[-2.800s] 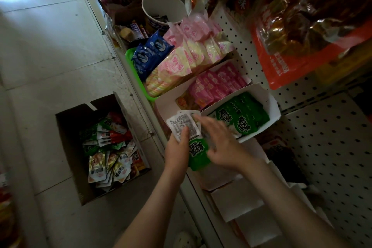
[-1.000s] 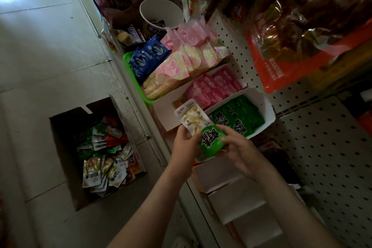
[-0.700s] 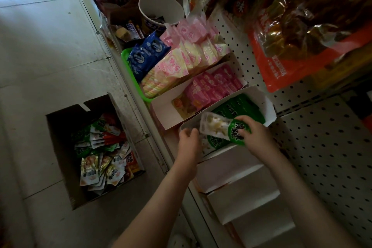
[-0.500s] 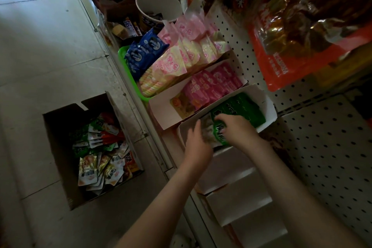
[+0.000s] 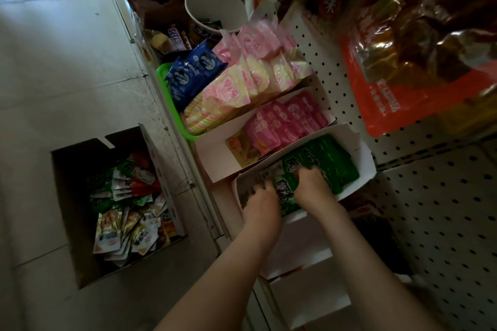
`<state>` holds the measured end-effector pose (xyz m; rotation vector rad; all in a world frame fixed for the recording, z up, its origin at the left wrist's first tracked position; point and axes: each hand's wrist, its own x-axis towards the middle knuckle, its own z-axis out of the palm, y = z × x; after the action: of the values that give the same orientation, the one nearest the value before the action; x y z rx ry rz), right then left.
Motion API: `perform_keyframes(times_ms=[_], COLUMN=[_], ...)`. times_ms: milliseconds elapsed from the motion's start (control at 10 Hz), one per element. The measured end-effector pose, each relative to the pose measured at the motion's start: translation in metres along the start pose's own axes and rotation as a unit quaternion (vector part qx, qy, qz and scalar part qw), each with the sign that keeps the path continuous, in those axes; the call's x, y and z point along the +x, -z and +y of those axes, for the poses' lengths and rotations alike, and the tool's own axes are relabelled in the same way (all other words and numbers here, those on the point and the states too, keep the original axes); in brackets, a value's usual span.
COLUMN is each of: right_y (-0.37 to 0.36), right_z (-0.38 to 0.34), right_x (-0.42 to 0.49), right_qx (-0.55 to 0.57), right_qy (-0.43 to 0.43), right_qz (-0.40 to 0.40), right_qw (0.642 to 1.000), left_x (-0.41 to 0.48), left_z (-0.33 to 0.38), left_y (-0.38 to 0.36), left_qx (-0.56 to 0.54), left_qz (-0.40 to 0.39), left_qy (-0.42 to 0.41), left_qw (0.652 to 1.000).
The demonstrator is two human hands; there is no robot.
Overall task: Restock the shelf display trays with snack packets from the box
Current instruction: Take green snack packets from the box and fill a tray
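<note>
A white shelf tray (image 5: 363,153) holds a row of green snack packets (image 5: 322,161). Both hands are inside its front end. My right hand (image 5: 313,187) curls over a few green packets (image 5: 286,192) and holds them down in the tray. My left hand (image 5: 262,203) rests its spread fingers on the packets at the tray's near-left corner; the fingertips are blurred. On the floor to the left stands the open cardboard box (image 5: 67,196) with several mixed snack packets (image 5: 126,212).
Behind the green tray stand a white tray of pink packets (image 5: 285,121), a green basket (image 5: 164,75) of pink and blue bags, and a paper cup (image 5: 215,12). White tray boxes (image 5: 309,298) sit nearer me. Large hanging bags (image 5: 403,62) overhang the pegboard at right.
My right hand took the green packets from my left hand, carried them into the tray and lowered them. My left hand then came down into the tray's front beside them.
</note>
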<state>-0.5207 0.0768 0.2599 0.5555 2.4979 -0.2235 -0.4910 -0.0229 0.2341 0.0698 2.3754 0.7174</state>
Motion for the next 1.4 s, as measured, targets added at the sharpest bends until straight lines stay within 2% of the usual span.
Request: perform_keyframes(times_ms=[300,400,500,600,700,800,900,1000,1100,1200,1300,1400], right_y=[0.005,0.010,0.008,0.001,-0.005,0.003,0.008,0.004,-0.005,-0.007,-0.005,-0.002], right_z=[-0.005,-0.003,-0.005,-0.005,0.000,0.010,0.020,0.022,0.024,0.024,0.025,0.028], right_x=[0.003,-0.002,-0.008,-0.016,-0.018,-0.014,-0.007,-0.004,-0.010,-0.015,-0.020,-0.022], right_qx=[0.134,0.096,0.033,0.040,0.017,-0.057,-0.096,-0.116,-0.125,-0.137,-0.132,-0.116], right_qy=[-0.040,-0.017,0.025,0.057,0.029,-0.001,-0.022,-0.028,-0.030,-0.043,-0.054,-0.058], right_qz=[-0.072,-0.110,-0.101,-0.063,-0.005,0.101,0.151,0.168,0.180,0.216,0.230,0.225], right_qw=[0.988,0.989,0.994,0.996,0.999,0.993,0.984,0.979,0.975,0.966,0.963,0.966], left_x=[0.016,0.023,0.025,0.029,0.032,0.034,0.033,0.030,0.026,0.019,0.024,0.029], left_z=[-0.001,-0.007,-0.012,-0.011,-0.007,-0.002,0.005,0.008,0.006,0.005,0.007,0.005], left_y=[0.003,0.002,0.002,0.003,0.004,0.005,0.001,-0.004,-0.004,-0.004,0.001,0.002], left_qx=[-0.044,-0.067,-0.114,-0.143,-0.168,-0.231,-0.293,-0.349,-0.335,-0.316,-0.252,-0.162], left_qz=[-0.033,-0.025,-0.032,-0.022,0.004,0.014,0.006,-0.043,-0.072,-0.124,-0.102,-0.080], left_qy=[0.015,0.009,-0.008,0.002,0.009,0.027,0.037,0.029,0.030,-0.041,-0.050,-0.024], left_qw=[0.998,0.997,0.993,0.989,0.986,0.973,0.955,0.936,0.939,0.940,0.961,0.983])
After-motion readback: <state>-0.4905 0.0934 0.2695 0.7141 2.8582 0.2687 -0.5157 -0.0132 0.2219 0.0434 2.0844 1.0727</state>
